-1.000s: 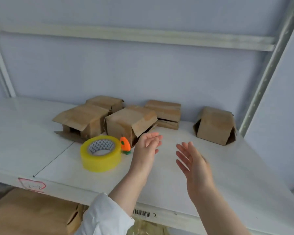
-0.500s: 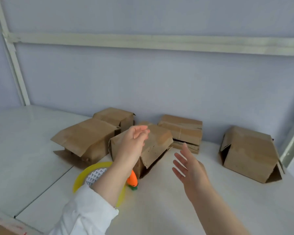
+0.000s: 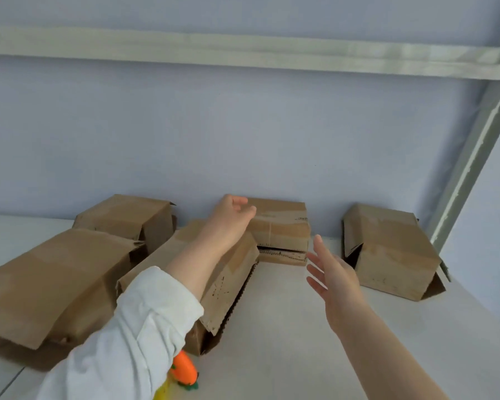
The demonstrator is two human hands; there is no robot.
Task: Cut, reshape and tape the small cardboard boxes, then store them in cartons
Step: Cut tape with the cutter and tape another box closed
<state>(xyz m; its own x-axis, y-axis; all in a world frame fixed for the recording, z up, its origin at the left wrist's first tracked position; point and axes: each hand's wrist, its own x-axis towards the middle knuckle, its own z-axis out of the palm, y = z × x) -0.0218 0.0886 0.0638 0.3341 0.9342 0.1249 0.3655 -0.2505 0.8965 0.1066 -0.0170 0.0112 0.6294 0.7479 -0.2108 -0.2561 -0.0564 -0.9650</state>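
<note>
1. Nearest, an orange carrot-shaped tool point(image 3: 185, 372) lies on the white shelf point(image 3: 286, 327), partly under a white sleeve point(image 3: 133, 336).
2. The right hand point(image 3: 334, 272) hovers open and empty, fingers spread, between the middle box point(image 3: 231, 272) and the right box point(image 3: 387, 252).
3. The left hand point(image 3: 231, 217) reaches over the middle box, fingers loosely bent, holding nothing, at the far taped box point(image 3: 280, 229); whether it touches is unclear.
4. On the left lie a near-left box point(image 3: 49, 281) and a far-left box point(image 3: 127, 215).

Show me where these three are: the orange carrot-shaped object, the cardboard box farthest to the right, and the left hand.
orange carrot-shaped object point(image 3: 184, 370): head view, on its orange body.
rightmost cardboard box point(image 3: 387, 236): head view, on its top face.
left hand point(image 3: 228, 218): head view, on the back of the hand.
</note>
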